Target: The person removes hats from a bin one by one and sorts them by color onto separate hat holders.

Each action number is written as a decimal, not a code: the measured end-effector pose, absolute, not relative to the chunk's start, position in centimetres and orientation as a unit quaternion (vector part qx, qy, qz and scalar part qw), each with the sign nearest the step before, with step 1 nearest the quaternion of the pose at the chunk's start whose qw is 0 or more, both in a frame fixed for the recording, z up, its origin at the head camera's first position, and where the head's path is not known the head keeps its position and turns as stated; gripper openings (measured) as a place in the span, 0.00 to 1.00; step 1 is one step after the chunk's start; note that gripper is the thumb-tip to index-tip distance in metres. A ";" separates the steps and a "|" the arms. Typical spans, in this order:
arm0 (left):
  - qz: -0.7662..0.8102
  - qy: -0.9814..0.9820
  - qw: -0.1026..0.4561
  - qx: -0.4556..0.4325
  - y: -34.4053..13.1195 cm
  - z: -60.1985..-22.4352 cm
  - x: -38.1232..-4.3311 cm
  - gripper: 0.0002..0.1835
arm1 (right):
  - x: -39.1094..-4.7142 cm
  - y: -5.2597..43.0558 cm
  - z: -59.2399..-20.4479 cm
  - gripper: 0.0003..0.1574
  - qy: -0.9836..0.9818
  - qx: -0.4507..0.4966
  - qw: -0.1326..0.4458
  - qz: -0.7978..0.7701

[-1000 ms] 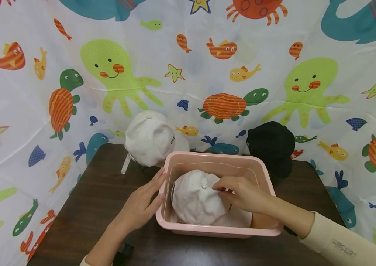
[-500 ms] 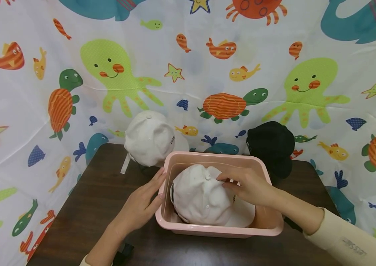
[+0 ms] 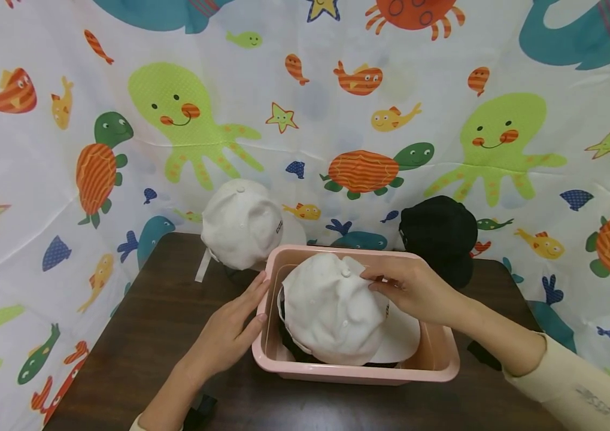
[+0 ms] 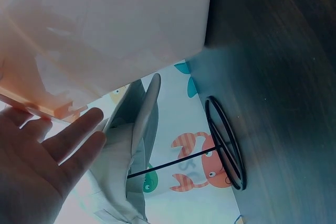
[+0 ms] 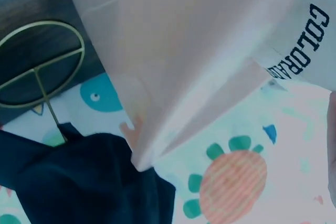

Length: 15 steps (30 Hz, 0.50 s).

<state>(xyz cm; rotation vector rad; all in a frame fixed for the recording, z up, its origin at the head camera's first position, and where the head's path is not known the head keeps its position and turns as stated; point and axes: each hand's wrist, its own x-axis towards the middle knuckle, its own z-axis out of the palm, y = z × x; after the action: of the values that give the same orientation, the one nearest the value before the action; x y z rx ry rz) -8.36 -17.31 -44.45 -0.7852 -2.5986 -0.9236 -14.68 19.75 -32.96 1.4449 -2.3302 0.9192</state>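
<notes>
A white baseball cap (image 3: 331, 317) with dark lettering is partly inside a pink plastic bin (image 3: 355, 374), its crown rising above the rim. My right hand (image 3: 418, 290) pinches the crown's front near the top button. Beneath the cap, something black (image 3: 295, 346) shows in the bin; most of it is hidden. Straight fingers of my left hand (image 3: 224, 332) rest against the bin's left rim. In the right wrist view, the held cap (image 5: 299, 45) shows its lettering at the upper right, above the bin's wall (image 5: 131, 51).
Behind the bin, a second white cap (image 3: 242, 224) hangs on a stand with a black wire base (image 4: 226, 145). A black cap (image 3: 439, 239) is at the back right, by a round brass-coloured wire base (image 5: 79, 51). A cloth (image 3: 315, 36) printed with sea animals hangs behind the dark table (image 3: 137, 335).
My right hand has lifted the white cap upward and slightly right, and the black thing beneath has come into sight. My left hand has stayed at the bin's rim.
</notes>
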 end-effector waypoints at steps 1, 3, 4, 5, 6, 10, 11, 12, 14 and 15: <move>-0.319 -0.898 0.137 -0.271 -17.3 -44.4 -8.4 0.32 | -14.6 19.9 -32.8 0.26 -0.805 0.489 0.121 0.314; -0.318 -0.898 0.137 -0.272 -17.3 -44.4 -8.4 0.32 | -14.4 20.1 -32.3 0.26 -0.813 0.479 0.116 0.310; -0.318 -0.898 0.137 -0.272 -17.3 -44.4 -8.4 0.32 | -14.4 20.2 -32.2 0.26 -0.816 0.477 0.115 0.307; -0.319 -0.898 0.137 -0.272 -17.2 -44.4 -8.4 0.32 | -14.4 20.2 -32.0 0.26 -0.817 0.476 0.116 0.304; -0.319 -0.898 0.136 -0.272 -17.2 -44.4 -8.4 0.32 | -14.4 20.3 -31.8 0.26 -0.817 0.476 0.118 0.301; -0.319 -0.899 0.133 -0.271 -17.2 -44.4 -8.5 0.32 | -14.6 20.3 -31.1 0.25 -0.815 0.481 0.133 0.295; -0.317 -0.899 0.133 -0.270 -17.3 -44.4 -8.5 0.32 | -14.6 20.3 -30.9 0.25 -0.815 0.481 0.135 0.294; -0.317 -0.899 0.133 -0.270 -17.3 -44.4 -8.4 0.32 | -14.6 20.3 -30.7 0.25 -0.815 0.481 0.136 0.295; -0.316 -0.899 0.134 -0.270 -17.3 -44.4 -8.4 0.32 | -14.7 20.3 -30.4 0.25 -0.816 0.478 0.136 0.294; -0.316 -0.899 0.134 -0.270 -17.4 -44.4 -8.4 0.32 | -14.7 20.3 -30.2 0.25 -0.817 0.477 0.136 0.294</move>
<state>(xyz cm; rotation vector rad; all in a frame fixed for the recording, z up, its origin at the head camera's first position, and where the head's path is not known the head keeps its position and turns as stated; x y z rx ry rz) -8.43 -17.36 -44.45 -0.7840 -2.6076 -0.9164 -14.74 20.29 -30.17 1.3806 -2.3652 0.8519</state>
